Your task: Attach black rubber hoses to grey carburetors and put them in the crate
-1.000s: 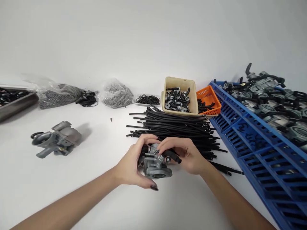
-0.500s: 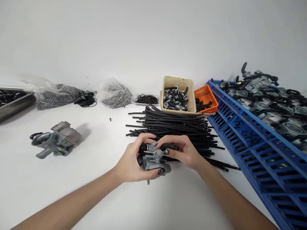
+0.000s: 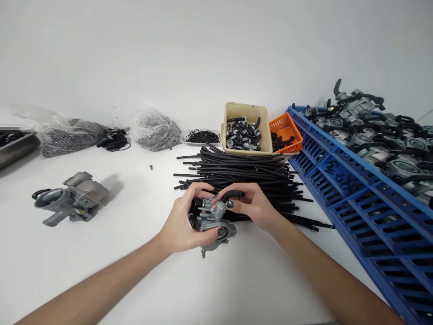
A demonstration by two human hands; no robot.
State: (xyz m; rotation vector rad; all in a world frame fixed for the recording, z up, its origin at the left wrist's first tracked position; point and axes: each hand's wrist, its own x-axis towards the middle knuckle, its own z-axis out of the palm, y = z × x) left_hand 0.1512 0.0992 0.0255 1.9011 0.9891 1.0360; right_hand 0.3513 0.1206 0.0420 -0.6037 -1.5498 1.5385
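The left hand (image 3: 182, 221) holds a carburetor (image 3: 211, 221) above the near part of the counter (image 3: 135, 271). Its fingers (image 3: 199, 186) curl around the far side while the thumb presses the near side, so they are spread about as wide as the body and closed firmly on it. The carburetor is tilted, its flange toward the viewer.

The right hand (image 3: 255, 205) pinches a black elbow (image 3: 233, 195) at the top of the carburetor, thumb on the near side, the other fingers behind it and partly hidden. The elbow meets the carburetor's spout and points to the right; how far it is pushed on, I cannot tell.

Just behind the hands lies a heap of black hoses (image 3: 237, 167). Beyond them stand a tan bin (image 3: 245, 106) of elbows with metal rings and, touching it, an orange basket (image 3: 293, 128) of black pieces. To the right, a blue crate (image 3: 340, 174) is piled with carburetors. A second carburetor (image 3: 72, 198) lies on the left, well apart from the hands, with a small screw (image 3: 151, 167) between it and the hoses.
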